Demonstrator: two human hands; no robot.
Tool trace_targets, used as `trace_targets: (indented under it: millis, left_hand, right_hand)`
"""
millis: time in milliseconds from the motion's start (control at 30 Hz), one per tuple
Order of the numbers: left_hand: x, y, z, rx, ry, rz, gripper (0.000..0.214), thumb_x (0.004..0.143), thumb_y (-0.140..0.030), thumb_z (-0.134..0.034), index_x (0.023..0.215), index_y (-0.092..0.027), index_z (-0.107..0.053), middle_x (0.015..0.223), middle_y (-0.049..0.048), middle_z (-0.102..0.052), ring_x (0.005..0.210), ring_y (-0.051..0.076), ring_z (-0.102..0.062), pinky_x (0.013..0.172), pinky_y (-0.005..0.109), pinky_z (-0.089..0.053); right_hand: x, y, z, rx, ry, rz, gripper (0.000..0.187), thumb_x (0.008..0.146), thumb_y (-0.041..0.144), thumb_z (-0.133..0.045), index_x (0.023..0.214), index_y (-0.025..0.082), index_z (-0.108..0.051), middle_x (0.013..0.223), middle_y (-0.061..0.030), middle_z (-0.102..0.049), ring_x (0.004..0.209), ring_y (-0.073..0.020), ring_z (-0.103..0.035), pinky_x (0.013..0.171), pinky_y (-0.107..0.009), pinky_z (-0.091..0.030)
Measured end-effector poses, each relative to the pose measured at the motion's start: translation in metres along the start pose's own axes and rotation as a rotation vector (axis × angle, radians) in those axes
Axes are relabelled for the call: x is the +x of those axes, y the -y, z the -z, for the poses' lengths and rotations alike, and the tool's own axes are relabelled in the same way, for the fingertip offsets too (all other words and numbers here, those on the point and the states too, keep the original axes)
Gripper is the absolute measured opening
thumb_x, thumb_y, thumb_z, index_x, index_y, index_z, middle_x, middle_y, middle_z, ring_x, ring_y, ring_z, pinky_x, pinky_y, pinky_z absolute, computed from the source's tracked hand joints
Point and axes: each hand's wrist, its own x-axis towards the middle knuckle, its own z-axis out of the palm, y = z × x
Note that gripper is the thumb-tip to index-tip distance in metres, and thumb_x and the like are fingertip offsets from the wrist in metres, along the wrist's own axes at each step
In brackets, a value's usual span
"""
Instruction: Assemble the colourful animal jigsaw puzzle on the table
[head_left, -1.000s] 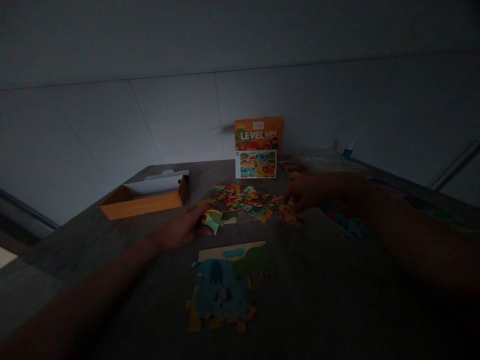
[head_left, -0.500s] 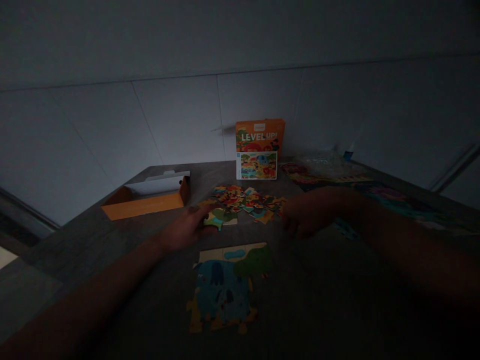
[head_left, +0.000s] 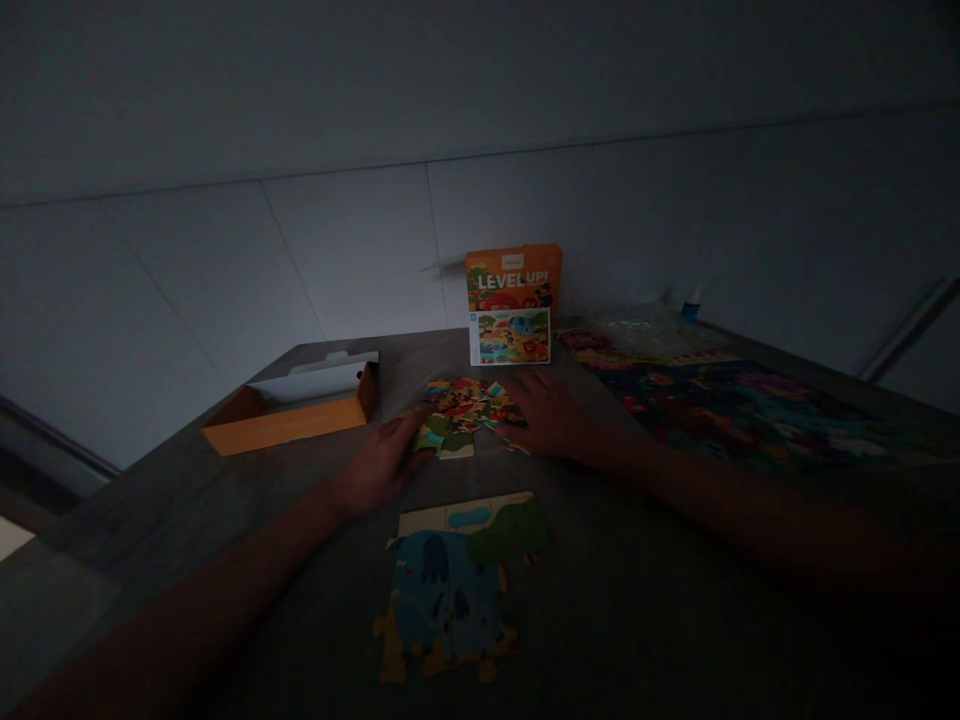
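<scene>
My left hand rests at the left edge of a heap of loose jigsaw pieces. Its fingers reach forward and its thumb lies apart, with a green and pale puzzle piece beside them. Over the right side of that heap, my right hand lies palm down with fingers spread, covering some pieces. Closer to me is a joined section of puzzle showing blue elephants and a green tree. Its lower edge has open tabs. The dim light hides fine detail around the fingertips.
An orange box stands against the wall, with a white picture card before it. To the left lies an open orange tray. On the right are a dark colourful puzzle, clear plastic wrap and a small blue-and-white bottle.
My right hand has moved left from beside the heap onto its right side, and its fingers have spread. My left hand has stayed nearly in place. The view has shifted slightly.
</scene>
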Motion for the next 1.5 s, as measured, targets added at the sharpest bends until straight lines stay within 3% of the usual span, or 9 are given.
trace_targets:
  millis: [167,400,567,767,833,967,1133,1300,1500]
  left_hand:
    - [0.000,0.002,-0.004,-0.011,0.001,-0.024,0.043,0.097,-0.030,-0.049,0.140,-0.021,-0.047,0.125,0.0133,-0.051,0.112,0.027,-0.058,0.100,0.045,-0.051]
    - [0.001,0.006,-0.007,0.036,-0.060,-0.061,0.034,0.096,-0.028,-0.052,0.127,-0.018,-0.059,0.123,0.0129,-0.046,0.104,0.024,-0.059,0.096,0.044,-0.054]
    - [0.000,-0.001,-0.004,0.101,-0.090,-0.234,0.054,0.097,-0.023,-0.050,0.150,-0.023,-0.037,0.142,0.0144,-0.045,0.125,0.030,-0.049,0.103,0.050,-0.049]
    - [0.001,-0.015,-0.001,0.055,0.079,-0.445,0.072,0.091,-0.005,-0.043,0.156,-0.029,-0.026,0.151,0.0063,-0.047,0.145,0.029,-0.033,0.114,0.054,-0.040]
    - [0.001,-0.014,-0.001,0.054,0.064,-0.422,0.072,0.087,-0.003,-0.044,0.155,-0.027,-0.031,0.150,0.0077,-0.049,0.144,0.029,-0.036,0.112,0.053,-0.043]
    - [0.001,-0.004,-0.001,0.084,-0.049,-0.297,0.057,0.090,-0.007,-0.042,0.145,-0.018,-0.048,0.145,0.0129,-0.054,0.141,0.030,-0.041,0.108,0.050,-0.049]
    - [0.002,0.010,-0.002,0.129,-0.132,-0.110,0.043,0.093,-0.016,-0.046,0.133,-0.018,-0.060,0.133,0.0104,-0.063,0.138,0.031,-0.045,0.105,0.051,-0.052]
    - [0.001,0.018,-0.009,0.179,-0.131,-0.005,0.041,0.090,-0.019,-0.049,0.129,-0.019,-0.062,0.130,0.0070,-0.066,0.134,0.033,-0.050,0.104,0.054,-0.052]
    - [0.002,0.017,-0.010,0.185,-0.037,-0.024,0.049,0.087,-0.011,-0.044,0.133,-0.022,-0.060,0.127,0.0037,-0.069,0.121,0.025,-0.062,0.116,0.055,-0.038]
  right_hand:
    - [-0.003,-0.002,-0.019,0.113,0.057,-0.157,0.063,0.093,0.047,-0.058,0.140,0.007,-0.049,0.122,-0.0216,-0.063,0.113,-0.0338,-0.057,0.095,-0.045,-0.043]
    - [-0.002,-0.002,-0.010,0.159,-0.201,-0.139,0.051,0.083,0.037,-0.071,0.126,0.011,-0.059,0.096,-0.0116,-0.070,0.096,-0.0291,-0.062,0.090,-0.043,-0.044]
    - [-0.008,0.007,-0.009,0.155,-0.428,0.144,0.053,0.083,0.046,-0.071,0.122,0.013,-0.059,0.099,-0.0125,-0.068,0.095,-0.0288,-0.060,0.088,-0.044,-0.046]
    - [-0.010,0.019,0.000,0.128,-0.388,0.511,0.061,0.088,0.057,-0.065,0.127,0.012,-0.056,0.107,-0.0135,-0.067,0.102,-0.0278,-0.057,0.091,-0.043,-0.045]
    - [-0.007,0.013,0.005,0.106,-0.360,0.473,0.062,0.088,0.059,-0.064,0.127,0.012,-0.057,0.110,-0.0143,-0.067,0.104,-0.0285,-0.057,0.093,-0.043,-0.044]
    - [0.000,-0.012,0.011,0.014,-0.290,0.135,0.051,0.088,0.046,-0.062,0.124,0.009,-0.060,0.116,-0.0173,-0.067,0.111,-0.0319,-0.057,0.099,-0.046,-0.041]
    - [-0.003,-0.039,-0.007,-0.088,-0.068,-0.079,0.056,0.087,0.045,-0.061,0.129,0.008,-0.058,0.125,-0.0187,-0.065,0.113,-0.0343,-0.060,0.100,-0.048,-0.040]
    - [-0.006,-0.044,-0.023,-0.050,-0.035,-0.088,0.054,0.087,0.043,-0.060,0.131,0.012,-0.058,0.126,-0.0155,-0.066,0.113,-0.0323,-0.061,0.098,-0.046,-0.042]
    - [-0.005,-0.042,-0.023,-0.008,-0.101,-0.074,0.052,0.085,0.040,-0.063,0.129,0.012,-0.059,0.126,-0.0154,-0.066,0.111,-0.0311,-0.062,0.098,-0.044,-0.044]
